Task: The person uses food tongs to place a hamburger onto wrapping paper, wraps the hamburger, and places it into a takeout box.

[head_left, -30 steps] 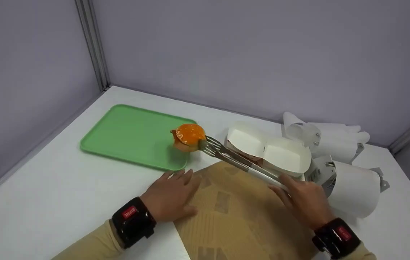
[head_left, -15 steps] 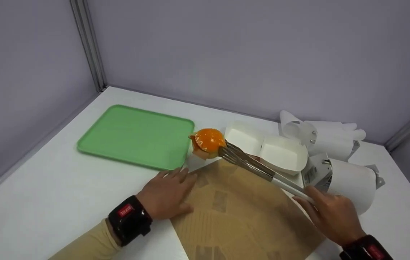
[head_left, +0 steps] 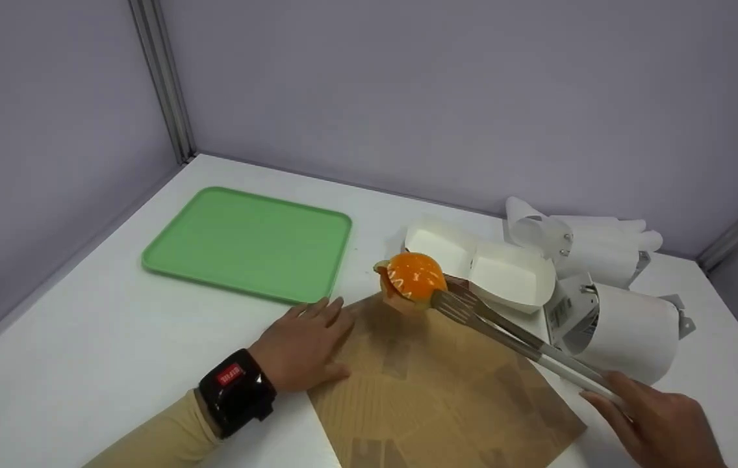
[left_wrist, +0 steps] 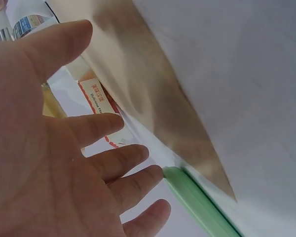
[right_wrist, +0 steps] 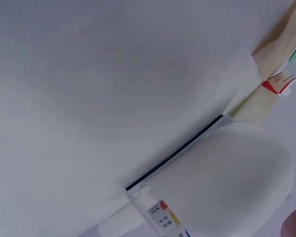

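My right hand grips the handle end of long metal tongs in the head view; only its fingertips show in the right wrist view. The tongs' slotted tips pinch a hamburger with a glossy orange bun, tilted, over the far corner of a brown paper sheet. Flat at the sheet's left edge lies my left hand, fingers spread, fingertips right by the near rim of a green tray. In the left wrist view, the palm of the left hand shows with nothing in it.
An unfolded white paper box with two hollows stands behind the brown sheet. White curved-cover devices with metal brackets sit on the right of the white table. Grey walls enclose the back and sides.
My right hand has drawn the tongs and hamburger rightward and toward me, from beside the tray's right edge to over the brown sheet. My left hand stays almost still.
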Tool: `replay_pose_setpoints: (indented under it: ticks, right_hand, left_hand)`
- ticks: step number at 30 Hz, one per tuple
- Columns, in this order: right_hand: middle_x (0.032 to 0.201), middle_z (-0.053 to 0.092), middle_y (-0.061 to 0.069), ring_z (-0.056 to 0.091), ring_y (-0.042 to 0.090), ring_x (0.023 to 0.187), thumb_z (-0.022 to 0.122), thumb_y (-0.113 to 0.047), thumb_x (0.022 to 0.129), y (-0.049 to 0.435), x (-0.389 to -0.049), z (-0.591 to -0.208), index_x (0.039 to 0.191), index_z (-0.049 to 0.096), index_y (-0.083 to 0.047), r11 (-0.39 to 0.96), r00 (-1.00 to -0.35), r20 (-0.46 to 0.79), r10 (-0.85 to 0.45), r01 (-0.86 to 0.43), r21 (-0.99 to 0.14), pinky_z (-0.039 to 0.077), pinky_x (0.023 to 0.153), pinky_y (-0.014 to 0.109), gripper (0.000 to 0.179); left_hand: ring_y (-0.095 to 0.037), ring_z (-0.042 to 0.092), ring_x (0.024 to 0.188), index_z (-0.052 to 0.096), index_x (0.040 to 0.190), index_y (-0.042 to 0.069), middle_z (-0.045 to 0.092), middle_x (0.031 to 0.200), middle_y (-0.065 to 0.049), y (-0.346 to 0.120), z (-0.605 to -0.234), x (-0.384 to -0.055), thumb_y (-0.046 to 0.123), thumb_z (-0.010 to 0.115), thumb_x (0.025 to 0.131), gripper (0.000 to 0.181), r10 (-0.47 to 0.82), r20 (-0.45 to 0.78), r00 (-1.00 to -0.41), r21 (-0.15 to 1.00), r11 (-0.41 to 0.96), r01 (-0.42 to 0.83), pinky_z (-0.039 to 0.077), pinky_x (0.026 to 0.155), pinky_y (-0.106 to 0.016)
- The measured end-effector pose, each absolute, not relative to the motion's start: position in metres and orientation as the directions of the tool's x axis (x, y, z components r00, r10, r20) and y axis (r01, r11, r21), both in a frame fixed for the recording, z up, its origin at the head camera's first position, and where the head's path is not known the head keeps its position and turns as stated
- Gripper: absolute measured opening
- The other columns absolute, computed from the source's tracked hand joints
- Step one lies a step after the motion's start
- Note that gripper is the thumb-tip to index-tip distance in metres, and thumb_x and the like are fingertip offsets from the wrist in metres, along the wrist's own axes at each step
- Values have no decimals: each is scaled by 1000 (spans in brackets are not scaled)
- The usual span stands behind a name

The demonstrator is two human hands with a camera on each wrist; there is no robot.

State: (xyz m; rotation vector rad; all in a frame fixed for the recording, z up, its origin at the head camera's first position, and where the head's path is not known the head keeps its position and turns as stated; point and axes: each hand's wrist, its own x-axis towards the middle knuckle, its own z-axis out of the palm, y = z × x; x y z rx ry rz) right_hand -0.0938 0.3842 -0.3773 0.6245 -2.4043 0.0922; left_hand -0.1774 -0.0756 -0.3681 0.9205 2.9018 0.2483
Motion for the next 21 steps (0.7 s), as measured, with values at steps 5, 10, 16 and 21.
replay_pose_setpoints:
  ticks: [5,10,16,21]
  right_hand:
    - [56,32,-24,19,-14,49,89,-23,69,391,-81,-380,92,63,-14,905,-730,561,-390,-416,87,22,42,13,35]
    - [56,57,-16,30,-17,48,92,-18,62,397,-72,-383,93,66,-15,900,-732,548,-405,-424,99,31,39,12,41]
    - [57,53,-19,31,-19,49,94,-19,58,405,-61,-382,90,64,-16,888,-728,533,-432,-446,110,30,40,8,44]
    - [57,61,-12,37,-17,46,96,-22,52,411,-53,-379,84,67,-15,895,-725,545,-421,-429,120,35,40,7,44]
  left_hand:
    - [-39,33,151,40,155,10,33,163,-20,-77,-371,-178,49,67,93,77,597,10,-802,175,789,589,33,120,-55]
    - [-40,32,151,40,154,11,33,163,-20,-78,-372,-177,48,66,94,76,609,31,-792,158,779,606,32,120,-56]
    - [-39,32,151,40,154,10,32,163,-20,-79,-371,-175,48,65,95,75,606,33,-795,148,784,603,31,121,-55]
    - [-39,33,151,40,155,9,32,163,-20,-79,-370,-175,49,65,94,77,605,41,-795,148,783,604,31,121,-56]
